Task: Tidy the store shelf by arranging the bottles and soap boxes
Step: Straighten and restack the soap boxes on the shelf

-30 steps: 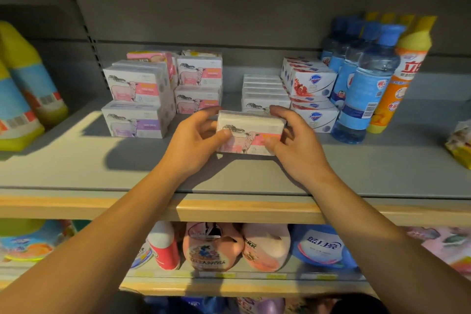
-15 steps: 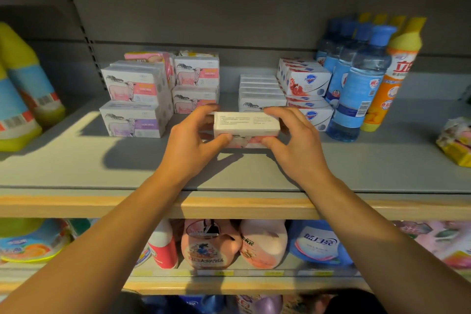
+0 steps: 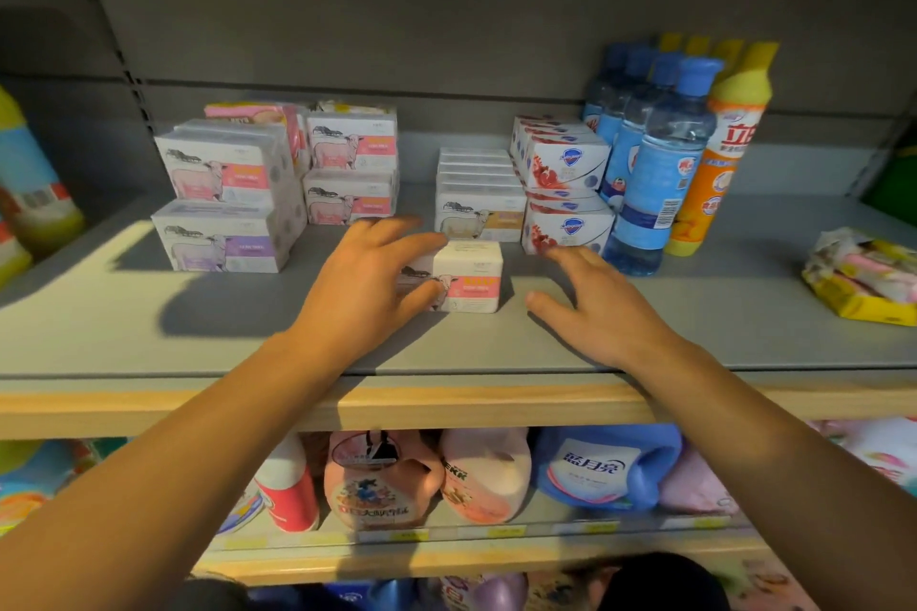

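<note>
A white soap box with a pink label and a sheep picture [image 3: 469, 275] stands on the grey shelf [image 3: 694, 327], in front of a row of white sheep boxes with a tan label [image 3: 481, 208]. My left hand [image 3: 362, 283] holds the box's left end, fingers over its top and thumb against its front. My right hand [image 3: 600, 308] hovers just right of the box with its fingers spread, touching nothing. Stacked sheep soap boxes [image 3: 223, 199] sit at the left, with a second stack [image 3: 352, 169] beside them. Red-and-white soap boxes [image 3: 565, 184] stand next to blue water bottles [image 3: 655, 174].
An orange bottle with a yellow cap [image 3: 719, 154] stands right of the blue bottles. A yellow packet [image 3: 863, 278] lies at the far right. Large yellow-and-blue bottles [image 3: 30, 184] fill the left edge. The lower shelf holds detergent bottles [image 3: 605, 466].
The soap box has come down from between both hands onto the shelf, standing upright. My right hand has let go and moved right; my left hand stays on the box.
</note>
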A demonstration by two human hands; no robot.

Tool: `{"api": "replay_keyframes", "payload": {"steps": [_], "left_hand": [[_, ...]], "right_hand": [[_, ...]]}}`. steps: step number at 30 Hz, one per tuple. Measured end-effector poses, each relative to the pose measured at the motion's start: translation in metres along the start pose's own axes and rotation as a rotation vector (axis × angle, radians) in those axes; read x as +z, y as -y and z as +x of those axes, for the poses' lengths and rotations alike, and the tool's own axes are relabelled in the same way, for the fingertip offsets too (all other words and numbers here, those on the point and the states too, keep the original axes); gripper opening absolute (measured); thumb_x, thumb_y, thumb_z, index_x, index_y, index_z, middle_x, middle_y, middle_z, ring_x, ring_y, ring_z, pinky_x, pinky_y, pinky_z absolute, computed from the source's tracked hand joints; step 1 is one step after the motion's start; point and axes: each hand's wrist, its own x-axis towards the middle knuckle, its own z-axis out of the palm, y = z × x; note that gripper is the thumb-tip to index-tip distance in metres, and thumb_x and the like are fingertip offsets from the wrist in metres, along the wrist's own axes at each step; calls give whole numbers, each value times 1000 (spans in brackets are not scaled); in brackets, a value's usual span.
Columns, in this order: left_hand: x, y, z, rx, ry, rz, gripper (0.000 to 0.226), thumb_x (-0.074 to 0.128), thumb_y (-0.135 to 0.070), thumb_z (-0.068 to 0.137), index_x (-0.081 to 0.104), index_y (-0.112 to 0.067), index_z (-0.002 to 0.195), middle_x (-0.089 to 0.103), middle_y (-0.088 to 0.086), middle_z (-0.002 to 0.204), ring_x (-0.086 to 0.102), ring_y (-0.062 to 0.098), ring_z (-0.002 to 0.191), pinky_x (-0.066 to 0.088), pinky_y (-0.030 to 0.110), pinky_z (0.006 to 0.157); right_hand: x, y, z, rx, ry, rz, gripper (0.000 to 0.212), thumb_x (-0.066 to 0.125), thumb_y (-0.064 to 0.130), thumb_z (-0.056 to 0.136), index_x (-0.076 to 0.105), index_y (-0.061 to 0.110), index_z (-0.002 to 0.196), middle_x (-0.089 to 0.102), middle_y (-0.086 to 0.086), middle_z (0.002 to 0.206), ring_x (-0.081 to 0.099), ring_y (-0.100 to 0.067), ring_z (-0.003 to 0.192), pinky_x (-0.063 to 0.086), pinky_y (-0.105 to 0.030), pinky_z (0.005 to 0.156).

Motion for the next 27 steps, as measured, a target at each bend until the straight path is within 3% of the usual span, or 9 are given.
{"api": "replay_keyframes", "payload": {"steps": [4, 9, 16, 27], "left_hand": [[8, -7, 16, 9, 24, 64, 45, 75, -21, 83, 65, -14, 126, 66, 6, 125, 56, 34, 114, 44, 42, 96], [30, -10, 45, -101, 81, 103, 50, 63, -27, 91, 53, -19, 140, 53, 4, 143, 41, 30, 133, 43, 43, 103], [65, -6, 87, -141, 112, 104, 52, 58, -32, 96, 46, -21, 145, 40, 4, 154, 26, 24, 144, 18, 29, 116], [76, 3, 91, -157, 89, 93, 53, 62, -32, 94, 47, -24, 144, 43, 2, 152, 30, 23, 143, 22, 31, 115]], "right_hand": [[0, -13, -5, 60, 82, -175, 66, 41, 66, 89, 44, 27, 143, 43, 0, 148, 40, -22, 133, 34, -36, 106], [3, -11, -5, 49, 71, -206, 64, 39, 64, 90, 42, 29, 144, 43, 2, 147, 38, -22, 134, 30, -36, 108], [5, -12, -3, 39, 68, -220, 66, 37, 66, 90, 41, 29, 145, 42, 4, 147, 37, -22, 134, 29, -39, 113], [8, -16, -1, 37, 49, -203, 70, 33, 69, 85, 41, 31, 144, 43, 6, 144, 38, -23, 133, 31, -42, 112]]}}
